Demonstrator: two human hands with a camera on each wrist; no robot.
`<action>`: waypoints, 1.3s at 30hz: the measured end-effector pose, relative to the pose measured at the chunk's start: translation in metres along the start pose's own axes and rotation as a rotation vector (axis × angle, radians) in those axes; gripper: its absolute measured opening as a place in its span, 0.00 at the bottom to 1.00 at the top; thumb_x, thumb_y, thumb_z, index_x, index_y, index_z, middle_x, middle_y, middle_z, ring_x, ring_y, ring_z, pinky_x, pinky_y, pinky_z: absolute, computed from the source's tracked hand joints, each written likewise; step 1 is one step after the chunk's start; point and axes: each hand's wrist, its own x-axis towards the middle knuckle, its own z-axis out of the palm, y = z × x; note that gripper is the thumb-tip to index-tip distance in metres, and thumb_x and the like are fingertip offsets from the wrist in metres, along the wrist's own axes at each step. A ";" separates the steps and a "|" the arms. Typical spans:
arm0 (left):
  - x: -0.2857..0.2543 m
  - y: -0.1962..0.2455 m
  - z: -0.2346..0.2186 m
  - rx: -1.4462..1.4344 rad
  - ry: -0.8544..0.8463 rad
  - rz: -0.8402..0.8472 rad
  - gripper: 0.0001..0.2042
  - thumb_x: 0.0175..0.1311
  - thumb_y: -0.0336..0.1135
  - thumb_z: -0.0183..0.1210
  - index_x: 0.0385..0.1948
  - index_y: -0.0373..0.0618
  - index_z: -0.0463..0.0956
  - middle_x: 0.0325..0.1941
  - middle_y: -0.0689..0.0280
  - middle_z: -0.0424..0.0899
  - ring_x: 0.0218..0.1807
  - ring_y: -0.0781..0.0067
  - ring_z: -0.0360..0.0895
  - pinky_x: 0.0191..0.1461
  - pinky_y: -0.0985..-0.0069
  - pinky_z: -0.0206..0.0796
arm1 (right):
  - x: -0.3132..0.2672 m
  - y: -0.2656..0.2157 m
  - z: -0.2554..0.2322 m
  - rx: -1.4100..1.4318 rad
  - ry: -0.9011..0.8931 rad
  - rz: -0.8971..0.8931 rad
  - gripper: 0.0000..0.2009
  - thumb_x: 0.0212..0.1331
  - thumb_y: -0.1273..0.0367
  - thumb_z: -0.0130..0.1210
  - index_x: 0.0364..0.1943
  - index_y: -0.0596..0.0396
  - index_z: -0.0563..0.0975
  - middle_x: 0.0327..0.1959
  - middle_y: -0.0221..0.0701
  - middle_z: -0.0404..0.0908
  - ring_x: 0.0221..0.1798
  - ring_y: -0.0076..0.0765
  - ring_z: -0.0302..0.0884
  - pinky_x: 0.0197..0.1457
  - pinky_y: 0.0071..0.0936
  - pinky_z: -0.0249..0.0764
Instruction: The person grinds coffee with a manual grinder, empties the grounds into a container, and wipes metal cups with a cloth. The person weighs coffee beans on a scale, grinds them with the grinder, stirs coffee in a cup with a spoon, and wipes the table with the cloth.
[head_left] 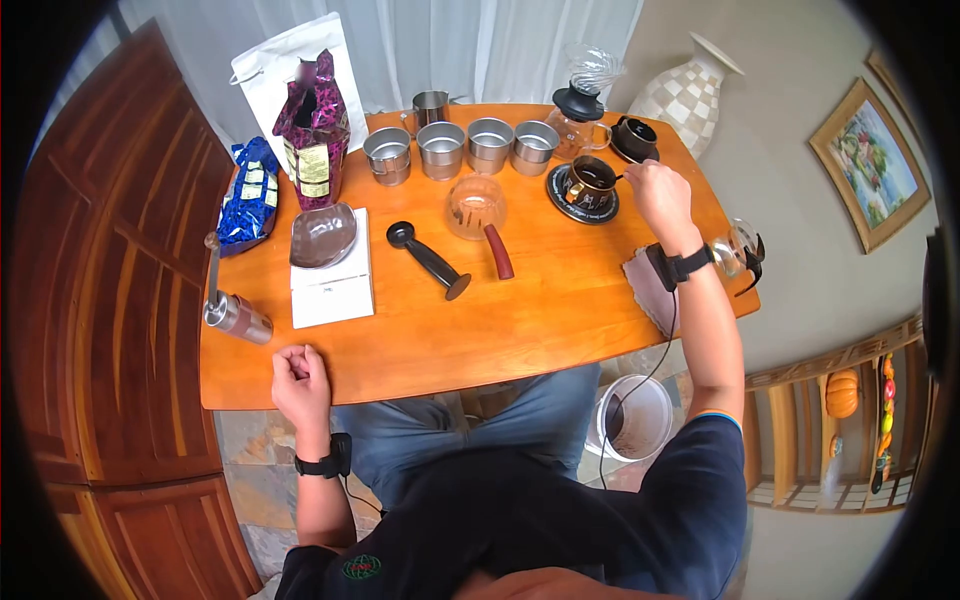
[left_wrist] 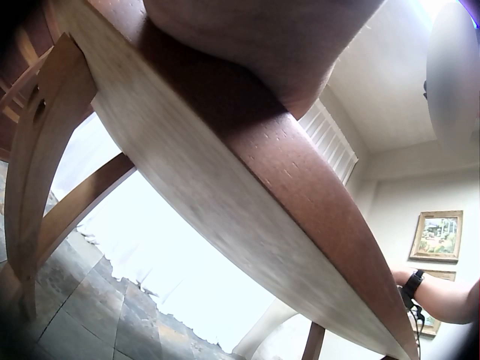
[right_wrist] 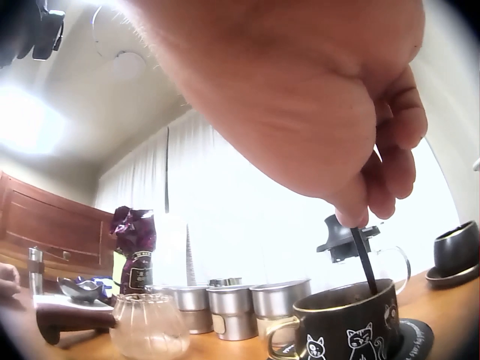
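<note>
In the head view the right hand is over the back right of the table. Its thumb and fingers pinch a thin dark handle that stands slanted in a black cup with white cat drawings and a gold handle. The cup sits on a round dark saucer. What the handle's lower end looks like is hidden inside the cup. The left hand rests at the table's front left edge, fingers curled, with nothing visible in it. Its wrist view shows only part of the hand against the table edge.
Several metal cups line the back, beside a glass dripper. A red-handled glass pot, a black scoop, a scale under a dish, a grinder, coffee bags and a cloth lie around.
</note>
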 end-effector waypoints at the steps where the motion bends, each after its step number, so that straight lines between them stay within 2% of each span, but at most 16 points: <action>1: 0.000 0.000 0.000 -0.010 0.000 0.010 0.05 0.65 0.29 0.64 0.32 0.43 0.75 0.17 0.72 0.70 0.19 0.81 0.65 0.26 0.79 0.62 | -0.001 -0.002 -0.003 0.013 -0.008 -0.007 0.08 0.62 0.64 0.60 0.38 0.49 0.87 0.36 0.38 0.86 0.39 0.49 0.84 0.42 0.43 0.79; 9: 0.001 0.004 -0.001 0.009 0.002 0.000 0.05 0.64 0.29 0.64 0.32 0.43 0.75 0.17 0.72 0.69 0.19 0.81 0.65 0.26 0.79 0.62 | 0.005 -0.016 -0.005 0.123 -0.022 0.049 0.08 0.61 0.64 0.61 0.37 0.51 0.87 0.36 0.38 0.86 0.39 0.50 0.84 0.41 0.42 0.79; 11: 0.001 0.003 -0.001 0.011 0.007 0.005 0.05 0.64 0.29 0.64 0.32 0.43 0.75 0.17 0.72 0.69 0.19 0.81 0.65 0.26 0.80 0.62 | 0.009 -0.017 0.002 0.173 0.051 0.043 0.09 0.63 0.63 0.60 0.33 0.50 0.87 0.34 0.39 0.86 0.40 0.50 0.84 0.40 0.45 0.79; 19: 0.000 0.000 0.001 -0.019 0.016 -0.006 0.05 0.64 0.29 0.64 0.31 0.43 0.76 0.17 0.72 0.70 0.19 0.81 0.66 0.26 0.79 0.62 | 0.017 -0.004 0.024 0.131 0.071 0.076 0.09 0.63 0.62 0.59 0.37 0.49 0.87 0.36 0.38 0.86 0.41 0.49 0.84 0.42 0.44 0.79; 27: 0.001 0.001 0.000 -0.011 0.013 0.006 0.06 0.64 0.30 0.64 0.32 0.43 0.75 0.17 0.72 0.70 0.19 0.81 0.66 0.26 0.80 0.63 | 0.004 0.004 0.010 0.039 0.060 0.005 0.07 0.62 0.65 0.59 0.32 0.50 0.85 0.32 0.38 0.84 0.39 0.50 0.84 0.40 0.43 0.79; 29: 0.000 0.001 -0.001 -0.003 0.010 0.006 0.06 0.64 0.30 0.64 0.32 0.43 0.75 0.17 0.72 0.71 0.19 0.81 0.67 0.26 0.80 0.63 | 0.000 0.002 0.002 0.025 -0.005 0.000 0.08 0.62 0.65 0.60 0.38 0.50 0.87 0.36 0.38 0.86 0.40 0.49 0.84 0.42 0.43 0.79; 39: 0.000 0.000 0.001 -0.002 0.016 0.002 0.06 0.64 0.30 0.64 0.32 0.43 0.76 0.17 0.72 0.70 0.19 0.81 0.66 0.26 0.80 0.62 | 0.002 -0.020 -0.005 0.127 0.020 -0.007 0.08 0.61 0.65 0.61 0.38 0.50 0.87 0.36 0.36 0.86 0.39 0.49 0.84 0.42 0.42 0.78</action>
